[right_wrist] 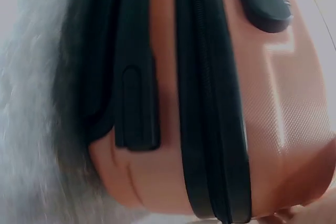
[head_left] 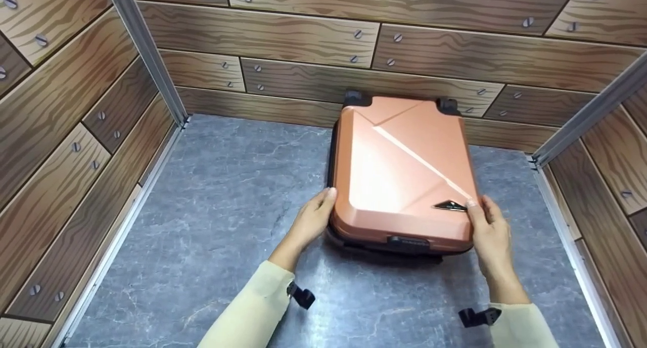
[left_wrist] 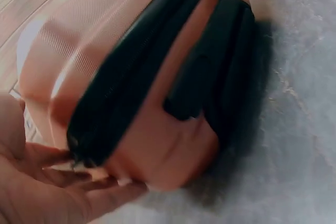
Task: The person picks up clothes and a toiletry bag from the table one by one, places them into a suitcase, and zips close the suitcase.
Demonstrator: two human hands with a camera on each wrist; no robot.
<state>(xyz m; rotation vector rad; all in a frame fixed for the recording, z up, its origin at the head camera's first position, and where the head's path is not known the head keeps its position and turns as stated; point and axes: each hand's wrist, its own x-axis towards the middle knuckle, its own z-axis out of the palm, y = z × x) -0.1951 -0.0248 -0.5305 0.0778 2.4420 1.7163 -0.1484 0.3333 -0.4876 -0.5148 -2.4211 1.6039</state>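
A rose-gold hard-shell suitcase (head_left: 409, 161) lies flat over the grey floor, its black wheels (head_left: 357, 98) toward the back wall. My left hand (head_left: 312, 217) grips its left side near the front corner, thumb at the top edge. In the left wrist view the fingers (left_wrist: 113, 203) reach round the lower corner, past the black zipper band (left_wrist: 118, 87). At the right front corner my right hand (head_left: 493, 236) holds the suitcase, thumb on top beside a dark triangular badge (head_left: 450, 206). The right wrist view shows the black carry handle (right_wrist: 137, 98) and a combination lock (right_wrist: 262, 1).
Wood-plank-patterned panels (head_left: 283, 39) stand behind and on both sides. Grey metal strips run up the corners, and pale edging (head_left: 126, 221) borders the marbled floor (head_left: 217, 196). Each sleeve cuff carries a small black camera mount (head_left: 303, 296).
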